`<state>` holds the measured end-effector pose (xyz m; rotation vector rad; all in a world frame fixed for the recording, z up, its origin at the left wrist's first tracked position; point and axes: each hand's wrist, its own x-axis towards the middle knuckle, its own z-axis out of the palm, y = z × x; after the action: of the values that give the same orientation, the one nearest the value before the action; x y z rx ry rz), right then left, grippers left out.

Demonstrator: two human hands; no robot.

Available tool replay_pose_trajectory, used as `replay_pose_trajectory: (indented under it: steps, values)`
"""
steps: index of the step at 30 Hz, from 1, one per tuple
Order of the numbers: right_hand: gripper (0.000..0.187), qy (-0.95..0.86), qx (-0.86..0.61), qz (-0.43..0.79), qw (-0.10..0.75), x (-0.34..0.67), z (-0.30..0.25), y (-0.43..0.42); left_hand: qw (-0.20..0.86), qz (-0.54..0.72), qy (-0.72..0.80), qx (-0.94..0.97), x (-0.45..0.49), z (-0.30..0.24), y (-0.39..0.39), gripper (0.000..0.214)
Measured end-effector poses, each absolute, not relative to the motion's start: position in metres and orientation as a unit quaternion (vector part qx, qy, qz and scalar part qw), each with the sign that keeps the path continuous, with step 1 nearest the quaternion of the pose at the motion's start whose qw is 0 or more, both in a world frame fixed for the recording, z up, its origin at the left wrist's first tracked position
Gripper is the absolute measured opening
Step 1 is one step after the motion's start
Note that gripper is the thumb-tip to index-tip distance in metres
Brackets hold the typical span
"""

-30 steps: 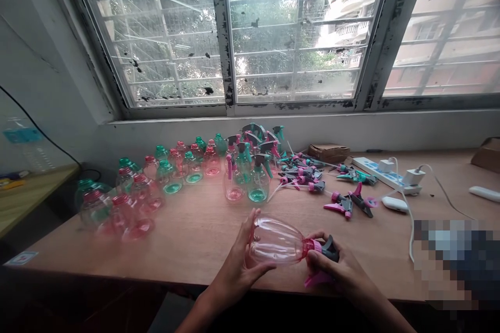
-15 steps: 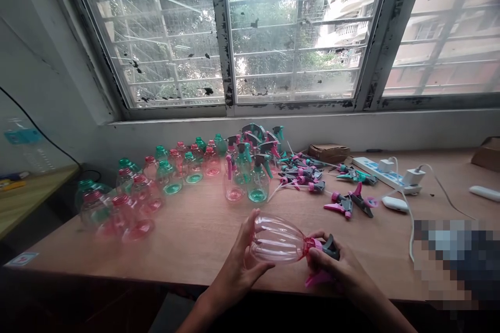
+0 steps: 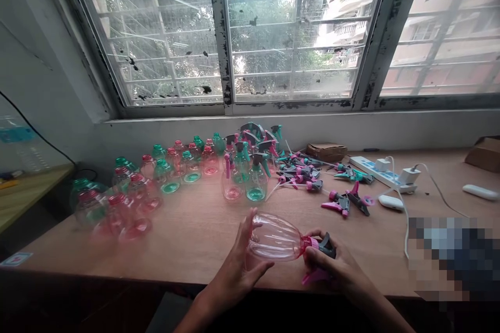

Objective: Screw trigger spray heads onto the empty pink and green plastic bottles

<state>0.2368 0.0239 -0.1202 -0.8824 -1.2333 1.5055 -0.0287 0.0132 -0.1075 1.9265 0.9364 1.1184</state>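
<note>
Fingers of the left hand curled around the base of the clear pink ribbed plastic bottle, held sideways over the wooden bench. Fingers of the right hand gripped its grey-and-pink trigger sprayer head.

Both bare forearms angle inward, the left hand cupped with fingers spread around the base of the bottle, the right hand curled closed at the bottle's neck, knuckles up.
</note>
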Motion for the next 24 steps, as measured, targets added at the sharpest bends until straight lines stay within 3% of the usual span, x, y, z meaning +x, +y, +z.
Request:
replay_pose_trajectory:
  steps: [9, 14, 18, 24]
  values:
    - [0.044, -0.539, -0.379, 0.604, 0.448, 0.2385, -0.1225, 0.0256, 0.459, 0.426, 0.386, 0.677, -0.0309, -0.1031, 0.0137, 0.106]
    - [0.044, -0.521, -0.363, 0.614, 0.470, 0.2371, -0.1232, 0.0264, 0.441, 0.447, 0.364, 0.688, -0.0323, -0.1060, 0.0153, 0.100]
    - [0.043, -0.524, -0.375, 0.604, 0.468, 0.2364, -0.1213, 0.0249, 0.462, 0.448, 0.368, 0.671, -0.0310, -0.1005, 0.0125, 0.114]
    - [0.045, -0.514, -0.388, 0.606, 0.467, 0.2368, -0.1198, 0.0242, 0.452, 0.450, 0.382, 0.669, -0.0301, -0.1000, 0.0149, 0.102]
